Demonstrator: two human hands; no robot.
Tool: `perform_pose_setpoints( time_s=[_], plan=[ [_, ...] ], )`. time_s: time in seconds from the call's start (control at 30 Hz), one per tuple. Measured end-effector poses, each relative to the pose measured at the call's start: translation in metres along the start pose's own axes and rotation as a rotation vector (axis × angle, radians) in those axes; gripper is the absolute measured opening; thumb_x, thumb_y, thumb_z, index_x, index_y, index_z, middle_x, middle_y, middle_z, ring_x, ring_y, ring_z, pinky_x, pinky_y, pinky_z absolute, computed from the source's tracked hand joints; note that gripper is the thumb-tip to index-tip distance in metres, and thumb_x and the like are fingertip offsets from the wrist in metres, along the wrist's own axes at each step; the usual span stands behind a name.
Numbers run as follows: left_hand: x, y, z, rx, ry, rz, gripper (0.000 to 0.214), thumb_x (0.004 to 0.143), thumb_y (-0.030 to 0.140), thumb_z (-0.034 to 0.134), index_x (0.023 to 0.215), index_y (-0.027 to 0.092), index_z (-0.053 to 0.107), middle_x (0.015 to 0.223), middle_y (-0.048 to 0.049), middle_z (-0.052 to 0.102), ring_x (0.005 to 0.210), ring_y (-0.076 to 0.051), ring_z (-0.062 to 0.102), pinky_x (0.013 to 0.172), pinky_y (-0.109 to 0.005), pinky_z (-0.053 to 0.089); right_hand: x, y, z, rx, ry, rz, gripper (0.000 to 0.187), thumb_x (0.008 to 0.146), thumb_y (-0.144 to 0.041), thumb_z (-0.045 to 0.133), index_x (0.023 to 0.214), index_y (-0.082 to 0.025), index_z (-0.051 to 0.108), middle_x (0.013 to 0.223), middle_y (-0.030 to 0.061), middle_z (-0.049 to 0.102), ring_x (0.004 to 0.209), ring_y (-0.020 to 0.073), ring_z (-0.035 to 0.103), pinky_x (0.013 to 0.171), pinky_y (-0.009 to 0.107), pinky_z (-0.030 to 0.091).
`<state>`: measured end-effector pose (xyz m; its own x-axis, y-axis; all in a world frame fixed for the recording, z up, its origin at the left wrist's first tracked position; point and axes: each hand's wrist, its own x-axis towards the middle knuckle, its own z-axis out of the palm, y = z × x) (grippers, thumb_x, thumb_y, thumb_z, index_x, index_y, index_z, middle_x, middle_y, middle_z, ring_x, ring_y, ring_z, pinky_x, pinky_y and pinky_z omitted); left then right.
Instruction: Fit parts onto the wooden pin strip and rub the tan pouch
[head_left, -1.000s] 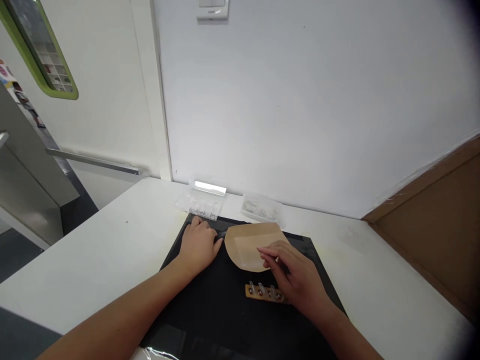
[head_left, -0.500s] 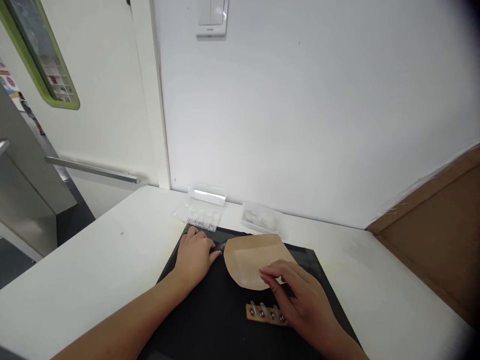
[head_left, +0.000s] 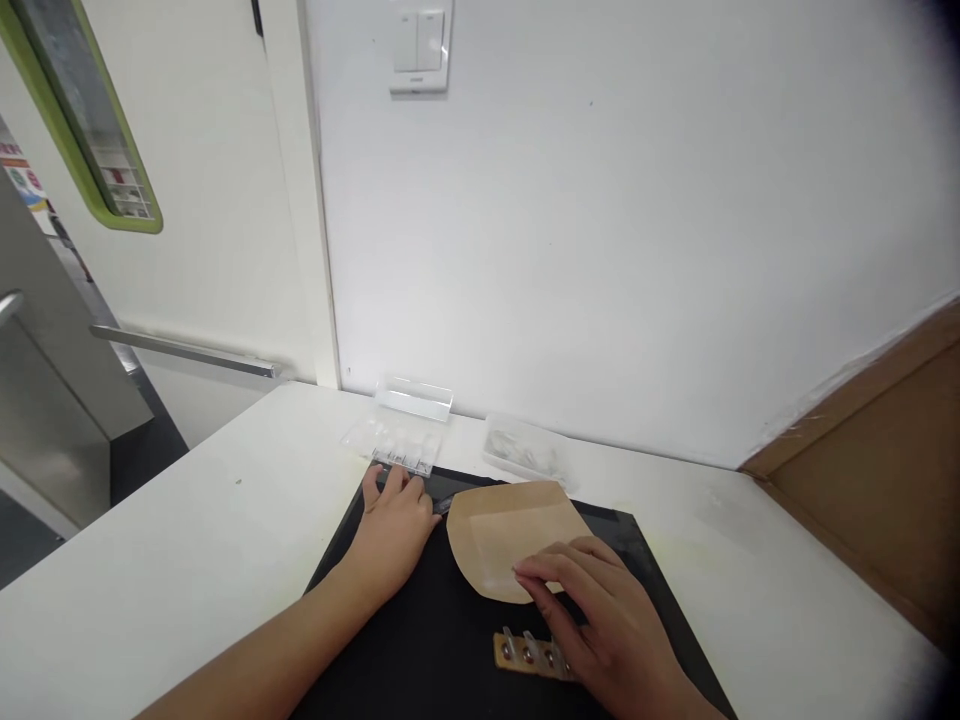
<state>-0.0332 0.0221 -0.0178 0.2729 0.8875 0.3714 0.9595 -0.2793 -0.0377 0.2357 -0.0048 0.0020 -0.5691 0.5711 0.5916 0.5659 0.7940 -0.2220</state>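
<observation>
My left hand (head_left: 396, 528) rests palm down near the far left corner of the black mat (head_left: 427, 640). Its thumb and index finger close on the end of a dark slim tool (head_left: 444, 506), whose kind I cannot make out. Over the near edge of a tan sheet of paper (head_left: 495, 535), my right hand (head_left: 600, 610) is pinched, thumb against index finger; anything between the tips is too small to name. Below that hand lies a small yellowish strip (head_left: 516, 655) with round shiny studs and clear upright tabs, its right end hidden.
Behind the mat, an open clear plastic case (head_left: 405, 440) with small compartments stands by the wall. A translucent box (head_left: 525, 450) holding pale pieces sits to its right. A brown panel (head_left: 870, 500) rises at the right; a white door (head_left: 210, 180) is at the left.
My left thumb has drawn in toward the fingers beside the dark tool. My right hand stays pinched over the paper, barely shifted. The camera view has tilted slightly up.
</observation>
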Motion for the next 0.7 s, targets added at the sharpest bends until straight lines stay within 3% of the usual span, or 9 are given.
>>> perform_pose_setpoints(
  time_s=[0.27,0.5,0.7],
  plan=[
    [0.001,-0.002,0.004,0.056,0.041,-0.029,0.027,0.104,0.019,0.051,0.089,0.016,0.073,0.095,-0.0108,0.069,0.105,-0.031,0.057,0.107,-0.062,0.033,-0.002,0.003,0.001,-0.006,-0.045,-0.009,0.012,0.100,-0.018,0.062,0.109,-0.026,0.062,0.092,0.0003,0.072,0.082,0.0183,0.066,0.079,0.035,0.050],
    [-0.001,0.001,0.005,0.041,-0.006,-0.035,0.029,0.090,-0.003,0.047,0.094,0.015,0.070,0.103,-0.0123,0.068,0.105,-0.030,0.058,0.109,-0.061,0.032,-0.002,0.000,0.001,0.039,-0.044,0.021,0.010,0.100,-0.020,0.061,0.108,-0.027,0.062,0.090,-0.0002,0.072,0.082,0.0180,0.067,0.074,0.032,0.051],
    [-0.001,-0.003,0.014,0.017,-0.016,-0.054,0.022,0.099,0.009,0.048,0.098,0.015,0.069,0.106,-0.0128,0.067,0.103,-0.030,0.060,0.106,-0.061,0.035,-0.002,0.000,0.005,0.078,0.023,0.081,0.005,0.101,-0.022,0.061,0.102,-0.027,0.063,0.090,-0.0003,0.072,0.082,0.0181,0.068,0.075,0.032,0.053]
  ],
)
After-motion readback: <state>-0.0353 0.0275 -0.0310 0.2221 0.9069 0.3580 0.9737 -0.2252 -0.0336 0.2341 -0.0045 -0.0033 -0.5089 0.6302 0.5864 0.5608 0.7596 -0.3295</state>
